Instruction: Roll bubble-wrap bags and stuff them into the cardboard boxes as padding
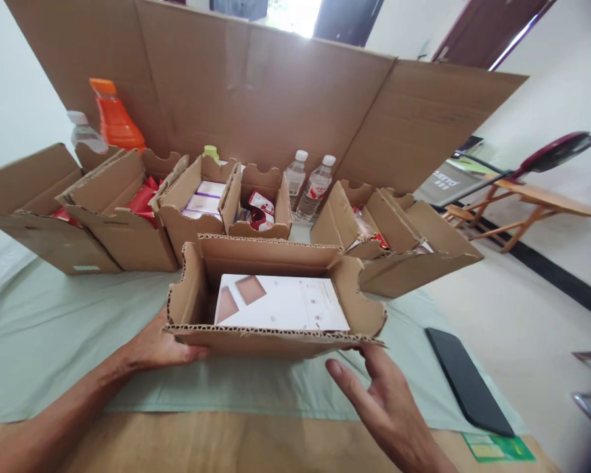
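The open brown corrugated cardboard box (270, 343) sits right at the near edge of the pale green cloth (54, 328), dead centre in front of the person, so both hands get to it without stretching. Inside it lies a flat white carton with brown shapes printed on it (285, 305), face up and filling most of the floor. The left hand (160, 345) is pressed against the box's lower left corner, looks like it's steadying it, though I can't tell if it's really gripping. The right hand (384, 401) is wide open with fingers spread just under the front right edge, holding nothing. Behind is a row of similar open cardboard boxes (123, 230) with packets in them, two clear water bottles (308, 184), and a tall cardboard sheet (256, 92) standing like a back wall. A black flat phone-like slab (467, 381) lies off to the right, out of the way.
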`<state>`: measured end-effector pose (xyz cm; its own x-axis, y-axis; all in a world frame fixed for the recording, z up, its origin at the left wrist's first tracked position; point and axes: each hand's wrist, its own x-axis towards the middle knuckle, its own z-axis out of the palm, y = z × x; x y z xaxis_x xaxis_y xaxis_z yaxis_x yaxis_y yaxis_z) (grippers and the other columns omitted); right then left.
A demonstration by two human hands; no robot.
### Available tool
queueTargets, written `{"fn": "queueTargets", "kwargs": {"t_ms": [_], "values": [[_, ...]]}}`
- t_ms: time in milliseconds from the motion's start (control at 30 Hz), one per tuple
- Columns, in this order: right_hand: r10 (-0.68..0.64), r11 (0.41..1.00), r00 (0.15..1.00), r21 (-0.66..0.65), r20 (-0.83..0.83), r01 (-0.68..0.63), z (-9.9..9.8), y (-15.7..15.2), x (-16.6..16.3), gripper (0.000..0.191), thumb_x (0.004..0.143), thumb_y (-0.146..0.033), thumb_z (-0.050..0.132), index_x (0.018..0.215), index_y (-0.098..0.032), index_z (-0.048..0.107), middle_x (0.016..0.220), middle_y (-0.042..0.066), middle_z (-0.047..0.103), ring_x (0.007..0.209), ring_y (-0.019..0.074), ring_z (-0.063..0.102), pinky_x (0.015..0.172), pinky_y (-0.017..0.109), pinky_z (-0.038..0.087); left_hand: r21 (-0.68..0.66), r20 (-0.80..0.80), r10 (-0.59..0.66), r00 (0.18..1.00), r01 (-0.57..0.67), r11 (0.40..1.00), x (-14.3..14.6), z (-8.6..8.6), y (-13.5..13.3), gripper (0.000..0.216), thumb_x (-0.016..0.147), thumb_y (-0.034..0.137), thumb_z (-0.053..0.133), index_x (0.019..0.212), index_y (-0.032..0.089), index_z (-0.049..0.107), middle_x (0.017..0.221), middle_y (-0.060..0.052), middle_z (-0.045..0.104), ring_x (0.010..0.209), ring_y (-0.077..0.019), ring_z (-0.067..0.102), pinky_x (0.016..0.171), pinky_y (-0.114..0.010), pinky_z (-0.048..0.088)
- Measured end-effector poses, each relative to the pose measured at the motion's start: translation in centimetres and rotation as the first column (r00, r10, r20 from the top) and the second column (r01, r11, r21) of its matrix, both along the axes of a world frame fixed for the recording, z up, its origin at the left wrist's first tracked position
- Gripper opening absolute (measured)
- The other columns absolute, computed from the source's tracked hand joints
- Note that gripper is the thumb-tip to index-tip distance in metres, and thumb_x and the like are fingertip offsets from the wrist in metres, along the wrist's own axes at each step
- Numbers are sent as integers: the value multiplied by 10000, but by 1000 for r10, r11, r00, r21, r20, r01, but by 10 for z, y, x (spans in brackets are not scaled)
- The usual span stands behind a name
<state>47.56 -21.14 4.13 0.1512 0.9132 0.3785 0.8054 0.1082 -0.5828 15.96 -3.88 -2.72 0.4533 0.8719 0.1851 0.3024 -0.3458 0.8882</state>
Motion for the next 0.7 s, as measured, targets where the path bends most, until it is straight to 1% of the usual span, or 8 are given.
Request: {"fn": "queueTargets", "kwargs": {"t_ms": [67, 133, 233, 300, 400, 533, 600, 700], "values": [[-18, 1000, 998, -7, -55, 18, 0, 9, 1, 301, 974, -448, 599, 1164, -225, 668, 1077, 93, 782, 965, 246, 758, 763, 313, 629, 0, -54, -90, 994, 90, 996, 1, -4, 2, 596, 642, 607, 804, 1131, 275, 730, 1154, -101, 783, 1098, -403, 729, 955, -559, 612], [-30, 999, 995, -42, -96, 26, -4, 14, 4, 306, 951, -460, 611, 1125, -215, 665, 1042, 95, 779, 917, 244, 756, 732, 320, 627, 4, -77, -79, 994, 80, 997, 3, -5, 6, 624, 660, 625, 802, 1161, 262, 715, 1153, -100, 778, 1162, -417, 698, 1009, -595, 578], [-45, 995, 989, -97, -143, 31, -13, 15, 6, 346, 924, -467, 623, 1155, -209, 647, 1051, 92, 775, 851, 228, 753, 689, 320, 623, 18, -111, -62, 992, 64, 998, 8, -2, 9, 708, 669, 685, 801, 1218, 250, 699, 1194, -118, 761, 1271, -457, 629, 1095, -667, 493], [-63, 994, 986, -95, -156, 49, -19, 13, 7, 338, 923, -470, 626, 1144, -215, 647, 1038, 86, 776, 862, 229, 756, 682, 313, 620, 18, -79, -86, 993, 87, 996, 13, 0, 9, 770, 699, 693, 797, 1313, 249, 664, 1303, -135, 721, 1278, -456, 628, 1084, -658, 510], [-118, 993, 983, -47, -143, 112, -27, 10, 11, 296, 930, -482, 633, 1073, -225, 664, 943, 66, 777, 843, 228, 753, 689, 307, 617, 2, 27, -163, 986, 163, 987, 22, 3, 5, 855, 785, 646, 782, 1504, 264, 523, 1471, -134, 625, 1297, -419, 632, 1061, -575, 563], [-213, 977, 972, -4, -101, 213, -39, 3, 19, 343, 934, -532, 634, 1069, -219, 670, 947, 74, 787, 860, 244, 759, 722, 327, 620, 40, 102, -186, 977, 183, 982, 39, -1, -1, 934, 844, 544, 775, 1631, 283, 344, 1614, -138, 491, 1423, -400, 534, 1131, -566, 516], [-275, 961, 959, -7, -64, 275, -46, -5, 26, 406, 934, -555, 631, 1145, -210, 667, 1020, 92, 788, 908, 270, 766, 751, 357, 624, 48, 133, -164, 977, 159, 986, 43, -4, -5, 900, 884, 459, 749, 1647, 285, 304, 1668, -150, 409, 1479, -385, 472, 1154, -578, 488], [-304, 952, 952, -35, -14, 304, -63, -25, 37, 553, 956, -527, 618, 1402, -203, 577, 1237, 138, 744, 1006, 310, 759, 825, 427, 631, -15, 127, -97, 987, 99, 995, 36, -5, -16, 840, 925, 364, 689, 1650, 283, 274, 1681, -159, 380, 1457, -343, 501, 1112, -548, 529]]}}
